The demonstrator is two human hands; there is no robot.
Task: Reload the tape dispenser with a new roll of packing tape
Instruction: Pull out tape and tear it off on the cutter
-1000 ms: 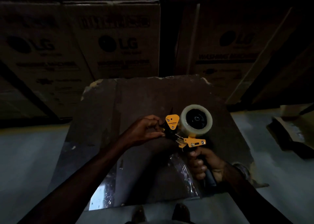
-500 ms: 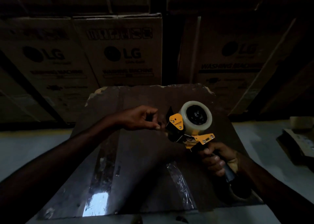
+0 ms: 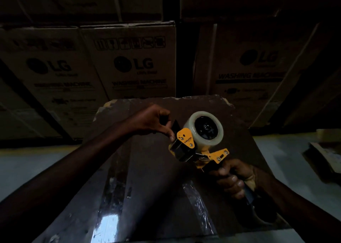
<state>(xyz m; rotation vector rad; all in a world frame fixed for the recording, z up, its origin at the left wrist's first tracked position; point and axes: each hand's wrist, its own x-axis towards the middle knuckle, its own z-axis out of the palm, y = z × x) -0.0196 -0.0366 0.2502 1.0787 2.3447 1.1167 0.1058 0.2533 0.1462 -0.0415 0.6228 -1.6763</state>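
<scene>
An orange and black tape dispenser (image 3: 191, 147) is held above a dark cardboard box (image 3: 147, 169). A roll of clear packing tape (image 3: 205, 129) sits on its black hub. My right hand (image 3: 232, 178) is closed around the dispenser's handle, below and right of the roll. My left hand (image 3: 156, 122) reaches in from the left, thumb and forefinger pinched at the dispenser's front end by the orange side plate. Whether the fingers hold the tape's free end is too dark to tell.
Stacked washing machine cartons (image 3: 129, 64) form a wall right behind the box. Shiny tape strips (image 3: 108, 222) run over the box top. A roll-like ring (image 3: 265, 218) lies at the box's right front corner. Flattened cardboard (image 3: 324, 158) lies on the floor, right.
The dispenser has been raised and tilted, its handle now pointing down right. My left hand stayed at its front end. The view has tipped upward.
</scene>
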